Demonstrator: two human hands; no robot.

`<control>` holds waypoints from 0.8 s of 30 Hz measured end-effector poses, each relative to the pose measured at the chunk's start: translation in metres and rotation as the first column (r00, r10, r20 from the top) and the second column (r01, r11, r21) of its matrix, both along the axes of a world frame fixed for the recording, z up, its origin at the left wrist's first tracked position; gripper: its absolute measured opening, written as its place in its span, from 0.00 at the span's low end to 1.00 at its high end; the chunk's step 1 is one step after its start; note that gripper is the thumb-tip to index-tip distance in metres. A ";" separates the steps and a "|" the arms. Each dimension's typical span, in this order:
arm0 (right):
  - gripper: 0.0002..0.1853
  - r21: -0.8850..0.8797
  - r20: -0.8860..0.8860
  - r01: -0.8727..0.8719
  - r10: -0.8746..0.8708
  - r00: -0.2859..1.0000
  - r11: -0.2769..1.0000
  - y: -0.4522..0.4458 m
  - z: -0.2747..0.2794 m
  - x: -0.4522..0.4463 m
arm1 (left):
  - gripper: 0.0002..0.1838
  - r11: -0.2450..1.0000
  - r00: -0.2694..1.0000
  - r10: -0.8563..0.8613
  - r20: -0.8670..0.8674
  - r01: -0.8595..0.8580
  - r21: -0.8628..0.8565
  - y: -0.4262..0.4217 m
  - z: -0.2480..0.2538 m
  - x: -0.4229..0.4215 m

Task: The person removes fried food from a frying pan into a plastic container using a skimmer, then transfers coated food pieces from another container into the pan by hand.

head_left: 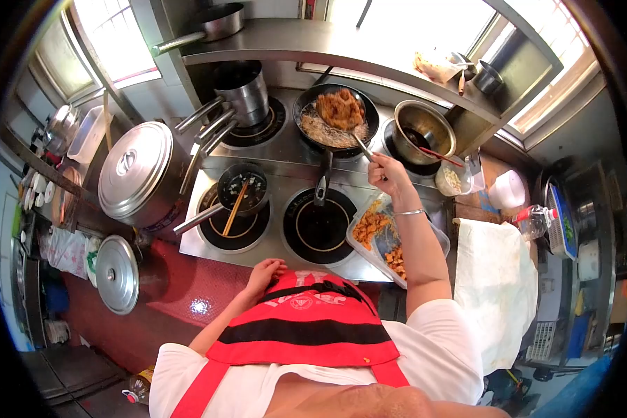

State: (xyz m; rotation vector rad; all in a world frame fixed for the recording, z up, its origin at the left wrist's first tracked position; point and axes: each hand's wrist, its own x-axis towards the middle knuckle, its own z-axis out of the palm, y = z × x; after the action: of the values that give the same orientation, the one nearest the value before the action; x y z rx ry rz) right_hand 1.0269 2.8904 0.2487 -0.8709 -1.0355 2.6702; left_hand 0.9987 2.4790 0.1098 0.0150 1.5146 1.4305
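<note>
My right hand is closed on the metal handle of a skimmer. Browned fried pieces are heaped on its head, largely hiding it, and are slightly blurred. They are held over a black frying pan of bubbling oil on the back middle burner. The pan's handle points toward me. My left hand rests low by the red apron, fingers loosely curled, with nothing seen in it. Below my right forearm, a clear plastic tub holds more browned pieces.
Left of the frying pan stand stacked saucepans and a small pan with chopsticks across it. A large lidded pot stands farther left. A steel bowl sits at right, under a metal shelf.
</note>
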 end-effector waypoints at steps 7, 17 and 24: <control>0.09 0.004 -0.172 -0.003 0.004 0.985 1.000 0.001 0.002 -0.001 | 0.15 0.999 0.999 -0.048 -0.014 0.049 0.019 -0.002 -0.013 -0.002; 0.06 -0.060 -0.001 0.058 -0.059 0.998 0.996 -0.003 0.007 0.001 | 0.15 1.000 1.000 0.005 -0.004 -0.005 0.001 -0.003 -0.015 0.001; 0.14 0.005 -0.003 0.057 -0.057 0.998 0.998 -0.002 -0.018 -0.002 | 0.14 0.999 0.999 -0.034 -0.022 0.034 0.010 -0.005 -0.016 -0.002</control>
State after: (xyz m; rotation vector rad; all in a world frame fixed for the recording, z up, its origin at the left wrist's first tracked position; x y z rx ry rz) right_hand 1.0245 2.8888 0.2308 -0.8821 -1.0014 2.6202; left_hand 0.9971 2.4743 0.0941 0.0627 1.5174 1.4153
